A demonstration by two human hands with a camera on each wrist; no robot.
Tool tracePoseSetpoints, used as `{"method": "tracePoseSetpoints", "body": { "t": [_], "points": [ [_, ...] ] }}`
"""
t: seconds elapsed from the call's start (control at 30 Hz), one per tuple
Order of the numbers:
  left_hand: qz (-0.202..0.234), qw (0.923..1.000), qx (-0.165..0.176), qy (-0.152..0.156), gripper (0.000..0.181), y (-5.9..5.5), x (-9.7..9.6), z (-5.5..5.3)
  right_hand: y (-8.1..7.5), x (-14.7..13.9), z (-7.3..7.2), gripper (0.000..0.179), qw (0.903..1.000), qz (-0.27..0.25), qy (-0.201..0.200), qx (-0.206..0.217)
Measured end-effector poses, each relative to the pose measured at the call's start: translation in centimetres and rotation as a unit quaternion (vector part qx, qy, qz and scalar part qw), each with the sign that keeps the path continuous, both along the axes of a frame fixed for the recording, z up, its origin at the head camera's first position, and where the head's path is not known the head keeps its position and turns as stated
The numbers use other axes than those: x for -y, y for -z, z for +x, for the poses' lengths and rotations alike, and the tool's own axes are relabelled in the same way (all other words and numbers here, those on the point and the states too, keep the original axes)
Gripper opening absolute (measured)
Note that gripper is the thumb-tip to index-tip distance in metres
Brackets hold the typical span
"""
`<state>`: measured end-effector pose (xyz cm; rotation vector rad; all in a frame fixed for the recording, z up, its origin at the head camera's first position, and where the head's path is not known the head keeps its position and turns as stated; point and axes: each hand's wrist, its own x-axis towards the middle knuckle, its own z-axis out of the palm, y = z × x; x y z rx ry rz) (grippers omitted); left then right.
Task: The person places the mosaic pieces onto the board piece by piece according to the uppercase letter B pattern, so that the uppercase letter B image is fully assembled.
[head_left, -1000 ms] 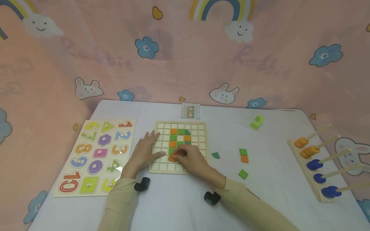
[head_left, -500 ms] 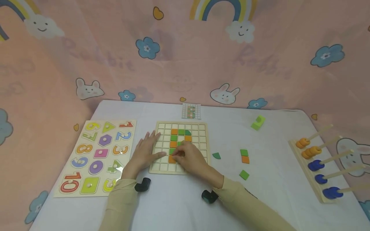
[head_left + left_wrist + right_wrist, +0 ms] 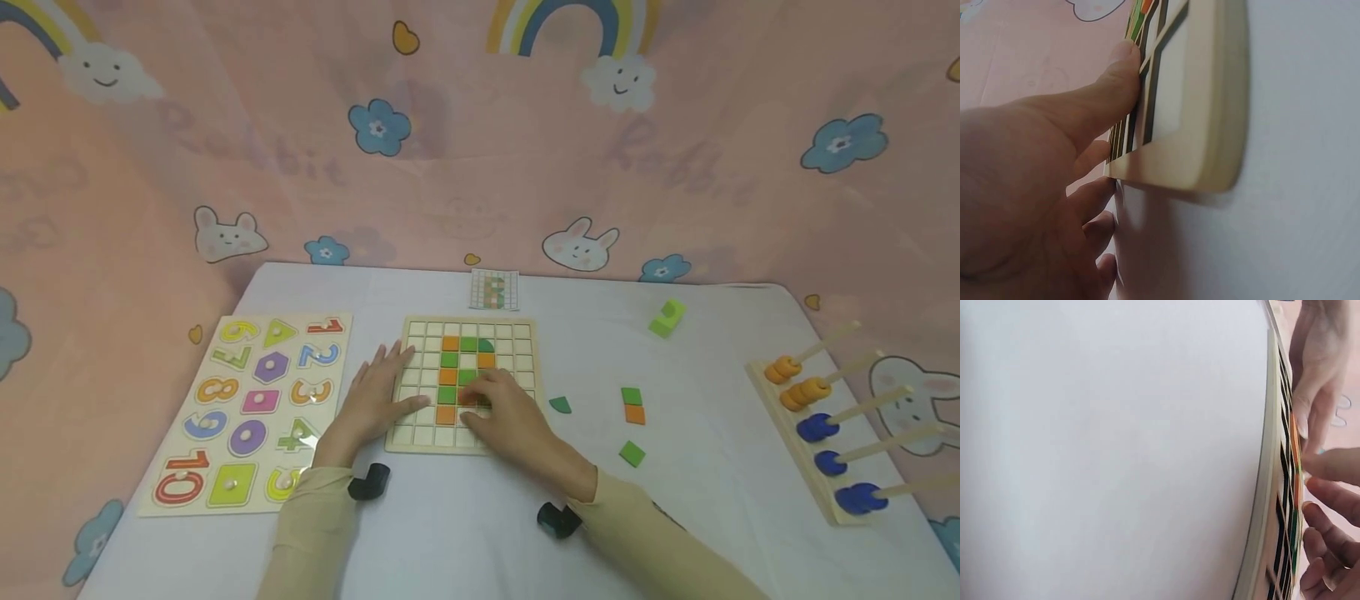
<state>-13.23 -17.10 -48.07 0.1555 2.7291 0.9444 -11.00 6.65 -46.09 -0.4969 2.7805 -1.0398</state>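
A square wooden grid board (image 3: 431,450) lies mid-table with several orange and green tiles set in its cells. My left hand (image 3: 375,400) rests across the board's left edge, fingers spread and thumb over the grid. In the left wrist view, the thumb (image 3: 1119,81) touches the board near its corner. My right hand (image 3: 513,417) hovers low over the lower right cells, thumb and forefinger apart with no tile seen between them. An orange tile (image 3: 446,415) sits in a cell left of these fingertips. Some tiles are hidden under the right hand.
A pattern card (image 3: 494,290) lies behind the board. To its right are a dark green quarter-round tile (image 3: 559,405), loose square tiles (image 3: 632,453) and a light green block (image 3: 667,318). A number puzzle (image 3: 251,492) lies left; a peg counter (image 3: 806,454) stands far right.
My right thumb and fingers have let go of the orange tile in the lower cell and shifted slightly right. The left hand has stayed on the board's edge.
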Motion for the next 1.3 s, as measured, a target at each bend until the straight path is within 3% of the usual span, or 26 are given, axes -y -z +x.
{"method": "tracePoseSetpoints", "body": {
  "t": [0.23, 0.47, 0.63, 0.83, 0.93, 1.1, 1.3],
  "points": [
    [0.008, 0.9999, 0.011, -0.005, 0.094, -0.1, -0.1, 0.1, 0.2, -5.3, 0.0, 0.029, 0.9999, 0.011, -0.01, 0.006],
    [0.008, 0.9999, 0.008, -0.003, 0.093, -0.2, 0.1, 0.2, 0.7, -11.2, -0.2, 0.046, 0.9974, 0.069, 0.019, 0.006],
    [0.005, 1.0, 0.003, -0.001, 0.091, -0.1, 0.1, 0.2, -0.1, -14.9, -0.3, 0.06, 0.9945, 0.1, 0.029, 0.013],
    [0.003, 1.0, 0.006, -0.001, 0.091, -0.1, 0.0, 0.2, -1.2, -18.9, -0.2, 0.074, 0.9909, 0.112, 0.042, 0.061],
    [0.004, 1.0, 0.006, -0.002, 0.091, -0.1, -0.1, 0.2, -1.4, -20.2, -0.3, 0.072, 0.9888, 0.125, 0.042, 0.069],
    [0.004, 1.0, 0.007, -0.003, 0.092, 0.0, -0.1, 0.1, -1.0, -21.4, -0.2, 0.058, 0.9928, 0.088, 0.039, 0.071],
    [0.0, 1.0, 0.003, -0.001, 0.091, 0.0, -0.1, 0.2, -0.4, -21.0, -0.1, 0.04, 0.9984, 0.037, 0.032, 0.027]
  ]
}}
